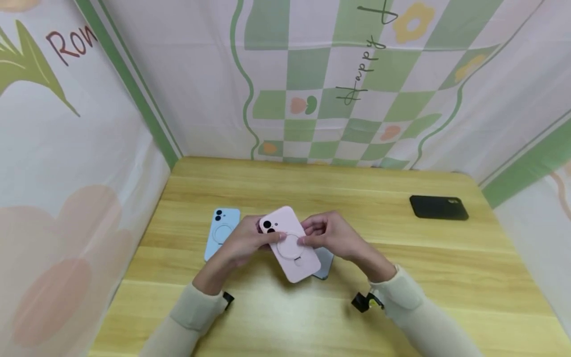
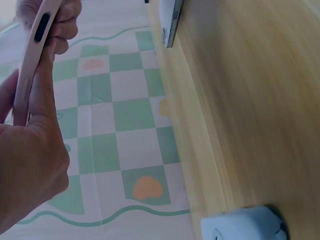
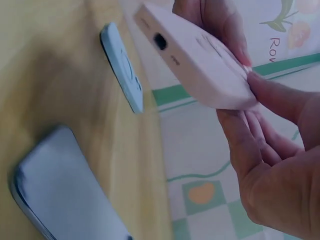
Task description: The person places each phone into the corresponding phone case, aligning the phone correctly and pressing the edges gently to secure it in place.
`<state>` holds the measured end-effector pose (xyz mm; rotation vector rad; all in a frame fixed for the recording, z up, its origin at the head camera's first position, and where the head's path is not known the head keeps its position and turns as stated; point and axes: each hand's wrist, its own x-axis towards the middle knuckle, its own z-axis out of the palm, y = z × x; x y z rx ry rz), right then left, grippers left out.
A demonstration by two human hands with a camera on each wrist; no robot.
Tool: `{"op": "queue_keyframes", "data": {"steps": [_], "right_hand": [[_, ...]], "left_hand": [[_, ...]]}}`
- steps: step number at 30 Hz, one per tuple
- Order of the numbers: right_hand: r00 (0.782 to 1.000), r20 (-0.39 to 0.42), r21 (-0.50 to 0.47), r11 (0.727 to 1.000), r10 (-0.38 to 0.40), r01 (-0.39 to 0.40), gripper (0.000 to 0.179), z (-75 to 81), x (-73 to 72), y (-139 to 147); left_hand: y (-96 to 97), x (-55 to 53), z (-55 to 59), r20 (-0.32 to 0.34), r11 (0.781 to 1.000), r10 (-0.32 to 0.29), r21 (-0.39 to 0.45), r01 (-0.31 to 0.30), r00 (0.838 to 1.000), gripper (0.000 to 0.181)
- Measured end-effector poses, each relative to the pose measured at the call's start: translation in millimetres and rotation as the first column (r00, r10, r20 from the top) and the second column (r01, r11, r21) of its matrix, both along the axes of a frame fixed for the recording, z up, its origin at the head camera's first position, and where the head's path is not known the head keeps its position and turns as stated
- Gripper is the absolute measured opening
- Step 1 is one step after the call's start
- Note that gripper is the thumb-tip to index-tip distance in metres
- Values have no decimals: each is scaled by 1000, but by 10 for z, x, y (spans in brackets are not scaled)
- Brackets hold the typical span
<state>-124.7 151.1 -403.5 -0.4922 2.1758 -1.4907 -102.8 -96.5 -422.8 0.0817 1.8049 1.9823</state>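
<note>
A pink phone case (image 1: 298, 267) with camera holes and a ring on its back is held up over the table, tilted. My left hand (image 1: 247, 241) grips its left side, thumb on the back and fingers behind it. With thumb on top and fingers underneath, my right hand (image 1: 335, 235) pinches its other edge, as the right wrist view shows. A dark port opening appears in the case's end in that view. Partly hidden below the case lies a grey phone (image 3: 70, 185) on the table.
To the left of my hands lies a light blue phone case (image 1: 213, 249), also with a ring. A black phone case (image 1: 439, 208) rests at the far right of the wooden table (image 1: 446, 277). Patterned cloth (image 1: 200, 99) hangs behind and at both sides.
</note>
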Motion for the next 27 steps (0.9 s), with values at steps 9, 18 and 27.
{"op": "queue_keyframes", "data": {"steps": [9, 18, 27], "right_hand": [[946, 224, -149, 951, -234, 270, 26, -191, 61, -164], [941, 282, -121, 967, -185, 226, 24, -365, -16, -283], [967, 229, -29, 992, -115, 125, 16, -503, -101, -330]], "left_hand": [[-97, -86, -43, 13, 999, 14, -51, -14, 1000, 40], [-240, -150, -184, 53, 983, -41, -176, 50, 998, 26], [-300, -231, -305, 91, 963, -63, -256, 84, 994, 29]]}}
